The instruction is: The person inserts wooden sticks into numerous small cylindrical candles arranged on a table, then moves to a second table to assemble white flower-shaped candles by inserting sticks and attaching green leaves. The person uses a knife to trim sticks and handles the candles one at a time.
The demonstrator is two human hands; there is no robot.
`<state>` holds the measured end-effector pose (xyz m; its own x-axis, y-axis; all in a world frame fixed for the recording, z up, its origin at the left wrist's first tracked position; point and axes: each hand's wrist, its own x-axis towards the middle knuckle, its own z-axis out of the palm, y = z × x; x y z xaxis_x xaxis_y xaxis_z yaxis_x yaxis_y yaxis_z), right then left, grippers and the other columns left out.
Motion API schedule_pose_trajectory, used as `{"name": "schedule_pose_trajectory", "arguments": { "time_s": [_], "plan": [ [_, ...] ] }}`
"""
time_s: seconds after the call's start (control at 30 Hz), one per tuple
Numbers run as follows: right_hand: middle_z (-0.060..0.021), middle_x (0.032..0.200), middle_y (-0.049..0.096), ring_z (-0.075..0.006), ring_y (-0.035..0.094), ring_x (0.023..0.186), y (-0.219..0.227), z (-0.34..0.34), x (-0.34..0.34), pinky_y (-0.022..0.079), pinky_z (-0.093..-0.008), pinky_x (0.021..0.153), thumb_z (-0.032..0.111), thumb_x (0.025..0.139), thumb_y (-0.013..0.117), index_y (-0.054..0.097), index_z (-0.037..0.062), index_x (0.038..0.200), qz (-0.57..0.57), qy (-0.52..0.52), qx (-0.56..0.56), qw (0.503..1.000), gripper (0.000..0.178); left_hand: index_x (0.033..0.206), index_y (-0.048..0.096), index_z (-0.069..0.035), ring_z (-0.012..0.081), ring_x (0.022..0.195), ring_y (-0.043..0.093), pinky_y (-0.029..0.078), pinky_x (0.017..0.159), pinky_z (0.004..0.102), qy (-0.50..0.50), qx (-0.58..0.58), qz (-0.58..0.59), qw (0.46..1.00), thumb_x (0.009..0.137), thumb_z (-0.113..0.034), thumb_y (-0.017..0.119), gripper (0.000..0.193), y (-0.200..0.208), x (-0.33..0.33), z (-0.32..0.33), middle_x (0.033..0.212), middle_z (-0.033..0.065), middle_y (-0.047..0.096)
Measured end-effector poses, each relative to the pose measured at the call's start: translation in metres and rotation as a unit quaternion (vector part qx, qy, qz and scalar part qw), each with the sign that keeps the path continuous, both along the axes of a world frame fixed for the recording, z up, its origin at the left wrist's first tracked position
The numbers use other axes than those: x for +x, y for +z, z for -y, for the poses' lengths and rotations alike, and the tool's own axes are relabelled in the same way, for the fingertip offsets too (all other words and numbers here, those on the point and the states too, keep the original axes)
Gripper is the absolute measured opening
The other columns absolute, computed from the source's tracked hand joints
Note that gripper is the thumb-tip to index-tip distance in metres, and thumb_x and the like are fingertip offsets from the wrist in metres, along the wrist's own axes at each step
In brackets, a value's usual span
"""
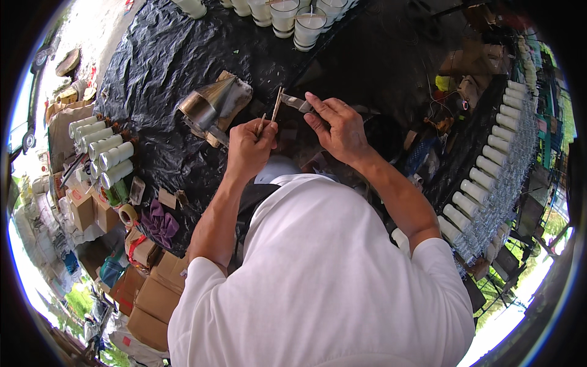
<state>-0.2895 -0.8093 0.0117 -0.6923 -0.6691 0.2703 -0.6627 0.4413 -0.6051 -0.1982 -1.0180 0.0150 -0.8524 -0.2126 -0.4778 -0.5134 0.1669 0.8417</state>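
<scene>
My left hand (251, 148) is closed around a few thin wooden sticks (277, 105), whose tips point up and away from me. In my right hand (343, 129) is a knife (296, 102), pinched between thumb and fingers. Its flat metal blade points left and meets or nearly meets the stick tips; I cannot tell if they touch. Just beyond my left hand, a shiny metal vessel with a cone-shaped end (205, 110) lies tilted against a worn block (237, 101).
Glasses filled with white wax (307, 30) stand at the far edge of the black plastic sheet (153, 55). White cylinders lie stacked at left (105, 150). A long row of white cylinders (482, 178) borders clear glassware (510, 196) at right. Cardboard boxes (156, 300) sit at lower left.
</scene>
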Motion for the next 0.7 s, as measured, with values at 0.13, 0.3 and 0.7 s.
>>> {"name": "schedule_pose_trajectory", "arguments": {
  "time_s": [0.13, 0.3, 0.7],
  "plan": [
    [-0.0082, 0.085, 0.065, -0.0252, 0.064, 0.076, 0.001, 0.003, 0.002, 0.053, -0.0382, 0.069, 0.025, 0.093, 0.073, 0.068, 0.0066, 0.130, -0.026, 0.032, 0.036, 0.998, 0.042, 0.093, 0.068, -0.003, 0.0263, 0.057, 0.064, 0.048, 0.053, 0.0369, -0.065, -0.256, -0.151, 0.953, 0.093, -0.013, 0.068, 0.010, 0.000, 0.002, 0.000, 0.069, 0.0118, 0.066],
    [-0.0079, 0.084, 0.064, -0.0254, 0.062, 0.074, 0.009, 0.014, 0.006, 0.052, -0.0384, 0.065, 0.025, 0.093, 0.072, 0.069, 0.0053, 0.129, -0.059, 0.014, 0.070, 0.996, 0.041, 0.097, 0.065, -0.003, 0.0392, 0.073, 0.069, 0.055, 0.066, 0.0460, -0.104, -0.346, -0.145, 0.921, 0.082, -0.004, 0.070, 0.015, 0.010, 0.002, -0.003, 0.082, 0.0185, 0.070],
    [-0.0138, 0.085, 0.064, -0.0329, 0.065, 0.078, -0.024, 0.026, -0.013, 0.055, -0.0427, 0.071, 0.027, 0.096, 0.068, 0.067, 0.0029, 0.127, 0.013, -0.110, 0.094, 0.989, 0.039, 0.098, 0.066, -0.003, 0.0405, 0.075, 0.068, 0.054, 0.067, 0.0472, -0.104, -0.342, -0.118, 0.927, 0.082, -0.005, 0.069, 0.016, 0.006, 0.007, 0.004, 0.083, 0.0202, 0.069]
  ]
}}
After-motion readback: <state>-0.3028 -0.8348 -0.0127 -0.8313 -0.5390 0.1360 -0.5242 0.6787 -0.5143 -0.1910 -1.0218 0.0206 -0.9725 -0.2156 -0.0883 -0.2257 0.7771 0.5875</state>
